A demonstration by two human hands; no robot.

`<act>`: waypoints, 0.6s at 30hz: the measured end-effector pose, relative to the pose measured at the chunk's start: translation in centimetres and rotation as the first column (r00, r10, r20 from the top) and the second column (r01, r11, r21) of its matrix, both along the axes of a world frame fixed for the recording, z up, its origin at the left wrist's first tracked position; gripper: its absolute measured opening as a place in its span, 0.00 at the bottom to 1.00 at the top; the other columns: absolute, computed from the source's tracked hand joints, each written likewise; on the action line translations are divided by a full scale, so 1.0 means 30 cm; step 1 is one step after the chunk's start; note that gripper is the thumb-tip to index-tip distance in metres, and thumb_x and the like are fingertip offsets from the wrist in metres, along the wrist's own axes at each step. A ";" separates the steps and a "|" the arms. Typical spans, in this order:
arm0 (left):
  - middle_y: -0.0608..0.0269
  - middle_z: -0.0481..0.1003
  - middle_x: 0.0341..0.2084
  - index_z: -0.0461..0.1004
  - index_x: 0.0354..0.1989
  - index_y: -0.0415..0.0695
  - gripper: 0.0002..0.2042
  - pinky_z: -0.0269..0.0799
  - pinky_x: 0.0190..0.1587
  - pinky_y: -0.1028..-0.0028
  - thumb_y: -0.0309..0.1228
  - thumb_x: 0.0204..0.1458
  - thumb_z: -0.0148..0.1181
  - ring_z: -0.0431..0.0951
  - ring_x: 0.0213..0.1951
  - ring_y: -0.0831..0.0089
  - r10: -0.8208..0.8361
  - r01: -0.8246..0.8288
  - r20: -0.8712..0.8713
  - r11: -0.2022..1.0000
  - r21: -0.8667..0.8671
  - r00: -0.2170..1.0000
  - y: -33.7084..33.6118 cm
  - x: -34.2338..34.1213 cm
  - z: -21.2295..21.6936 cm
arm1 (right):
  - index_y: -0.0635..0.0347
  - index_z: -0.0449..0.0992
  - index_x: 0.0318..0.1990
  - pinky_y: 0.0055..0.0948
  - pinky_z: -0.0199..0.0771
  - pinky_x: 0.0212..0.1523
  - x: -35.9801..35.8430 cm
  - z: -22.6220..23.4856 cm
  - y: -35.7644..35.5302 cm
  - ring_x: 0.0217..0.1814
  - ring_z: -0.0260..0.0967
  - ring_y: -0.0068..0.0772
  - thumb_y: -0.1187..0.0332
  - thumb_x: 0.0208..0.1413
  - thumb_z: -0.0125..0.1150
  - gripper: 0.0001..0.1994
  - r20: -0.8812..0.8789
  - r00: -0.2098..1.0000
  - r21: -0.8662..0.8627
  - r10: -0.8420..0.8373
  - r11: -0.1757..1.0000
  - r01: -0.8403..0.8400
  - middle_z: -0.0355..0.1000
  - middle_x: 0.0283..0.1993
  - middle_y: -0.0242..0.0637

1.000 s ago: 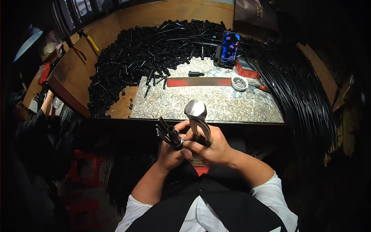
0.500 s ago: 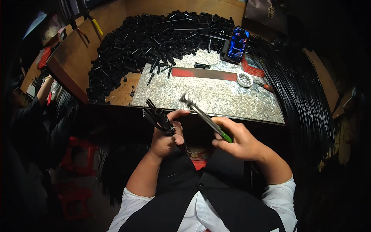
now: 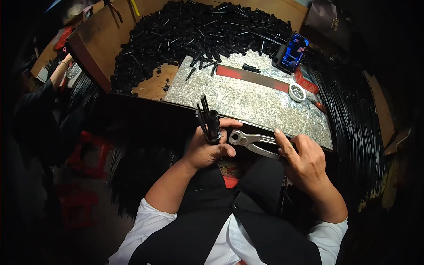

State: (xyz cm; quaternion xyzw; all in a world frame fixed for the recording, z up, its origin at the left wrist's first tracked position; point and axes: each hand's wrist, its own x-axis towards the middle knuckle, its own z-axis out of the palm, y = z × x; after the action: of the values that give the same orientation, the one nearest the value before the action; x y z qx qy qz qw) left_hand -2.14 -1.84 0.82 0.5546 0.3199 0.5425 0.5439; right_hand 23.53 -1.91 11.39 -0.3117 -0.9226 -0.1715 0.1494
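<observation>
In this dim room a speckled grey stone surface (image 3: 247,104) bears a round white bowl (image 3: 291,97) of small shiny metal bits (image 3: 297,92), and before its near edge the left hand (image 3: 201,149) is closed round a hollow black tube (image 3: 213,124) and slim black rods (image 3: 205,106), the right hand (image 3: 308,160) curled round silver metal pliers (image 3: 252,139).

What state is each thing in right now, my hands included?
Left hand: closed around black rods and a black tube
Right hand: closed around metal pincers
Metal pincers: handles spread apart
Phone: propped up, screen lit
White bowl: holding small metal pieces
Red-and-grey bar: lying flat on the speckled slab
Short black cylinder: lying on its side
</observation>
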 end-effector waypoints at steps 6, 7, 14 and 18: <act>0.64 0.73 0.40 0.68 0.51 0.33 0.43 0.69 0.40 0.81 0.52 0.29 0.74 0.72 0.37 0.80 0.010 -0.010 -0.004 0.998 -0.068 1.000 -0.018 0.020 0.019 | 0.53 0.68 0.60 0.29 0.61 0.28 -0.012 -0.005 -0.006 0.29 0.61 0.31 0.74 0.45 0.56 0.29 -0.007 1.000 0.068 0.005 0.998 -0.004 0.61 0.30 0.36; 0.64 0.73 0.40 0.68 0.51 0.33 0.43 0.69 0.40 0.81 0.52 0.29 0.74 0.72 0.37 0.80 0.010 -0.010 -0.004 0.998 -0.068 1.000 -0.017 0.019 0.014 | 0.53 0.68 0.60 0.29 0.61 0.29 -0.013 -0.007 -0.006 0.29 0.61 0.32 0.74 0.45 0.56 0.29 -0.008 1.000 0.083 -0.003 0.997 0.004 0.62 0.31 0.36; 0.64 0.72 0.42 0.69 0.50 0.34 0.42 0.68 0.42 0.80 0.51 0.28 0.75 0.72 0.41 0.80 0.026 -0.028 -0.032 0.998 -0.060 0.999 -0.019 0.027 0.011 | 0.54 0.68 0.60 0.28 0.61 0.28 -0.012 -0.017 -0.007 0.29 0.61 0.31 0.75 0.45 0.55 0.29 -0.010 1.000 0.083 -0.007 0.997 0.008 0.61 0.30 0.36; 0.69 0.72 0.36 0.70 0.49 0.36 0.40 0.65 0.37 0.83 0.49 0.28 0.76 0.69 0.35 0.84 0.075 -0.074 0.068 0.997 -0.023 0.995 -0.019 0.049 0.027 | 0.55 0.68 0.59 0.30 0.61 0.26 -0.014 -0.023 -0.008 0.28 0.61 0.32 0.75 0.43 0.60 0.30 -0.022 1.000 0.063 0.003 0.998 -0.001 0.61 0.29 0.36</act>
State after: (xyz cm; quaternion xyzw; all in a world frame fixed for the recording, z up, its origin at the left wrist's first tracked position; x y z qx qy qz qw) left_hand -0.67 -2.40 1.61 0.5176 0.3267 0.5779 0.5398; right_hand 23.12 -2.14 10.70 -0.3077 -0.9153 -0.1970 0.1694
